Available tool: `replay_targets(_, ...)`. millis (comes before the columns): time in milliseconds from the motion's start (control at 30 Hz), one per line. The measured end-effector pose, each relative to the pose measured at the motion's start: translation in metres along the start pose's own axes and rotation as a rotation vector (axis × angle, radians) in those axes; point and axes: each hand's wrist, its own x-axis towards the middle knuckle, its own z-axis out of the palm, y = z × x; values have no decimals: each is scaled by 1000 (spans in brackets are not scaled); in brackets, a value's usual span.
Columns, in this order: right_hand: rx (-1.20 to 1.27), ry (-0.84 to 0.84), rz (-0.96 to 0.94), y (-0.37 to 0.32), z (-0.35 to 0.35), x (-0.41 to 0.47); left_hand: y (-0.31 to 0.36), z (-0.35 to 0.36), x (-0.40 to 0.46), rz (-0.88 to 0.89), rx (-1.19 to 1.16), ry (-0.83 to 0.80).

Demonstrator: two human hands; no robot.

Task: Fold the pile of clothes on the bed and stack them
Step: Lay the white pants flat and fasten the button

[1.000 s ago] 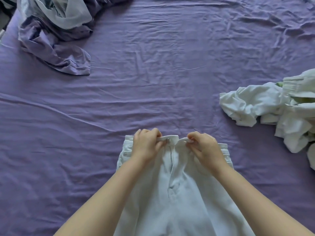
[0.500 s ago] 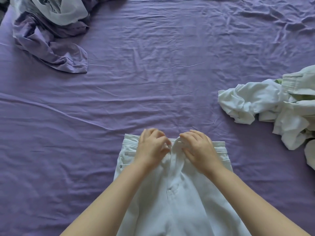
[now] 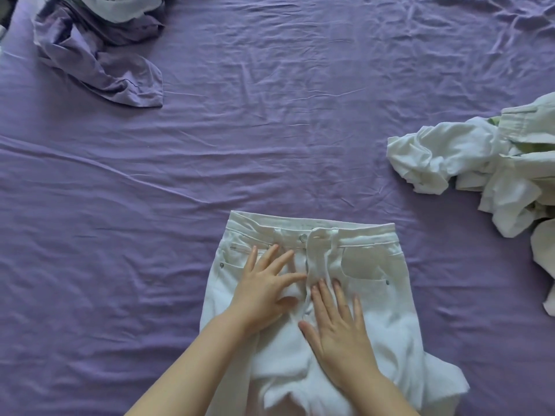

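Lying flat, white jeans point(image 3: 369, 283) show front, waistband buttoned.

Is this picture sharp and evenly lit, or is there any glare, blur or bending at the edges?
Head view: soft, even light, no glare; faint shadows under the left hand and right hand on the white trousers. The wide lens bends the purple sheet toward the edges; the white clothes pile looks a little washed out.

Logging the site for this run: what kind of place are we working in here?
Most likely a bedroom: a bed under a wrinkled purple sheet, white jeans spread flat on it, and unfolded laundry piled at the right and far left.
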Motion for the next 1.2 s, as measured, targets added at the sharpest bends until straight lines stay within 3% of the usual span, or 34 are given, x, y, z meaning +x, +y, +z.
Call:
replay_targets(200,-30,144,-71,-2,-8,-3,12,8,-8,-77,-71,93)
replay_targets(467,90,302,-115,-2,-2,-7,27,8,1,-199,-81,31)
replay_targets(633,157,391,-176,0,-2,-12,27,11,5,-241,-169,159)
replay_targets(933,22,206,-208,4,11,-12,23,10,28,-293,-199,341)
replay_targets(1000,12,188,-198,4,13,-11,24,1,38,-370,-228,440)
replay_targets(1067,6,183,-193,5,14,-11,26,-11,50,-443,-216,433)
replay_targets(1200,22,186,-186,5,14,-7,22,-19,68,-341,-89,421)
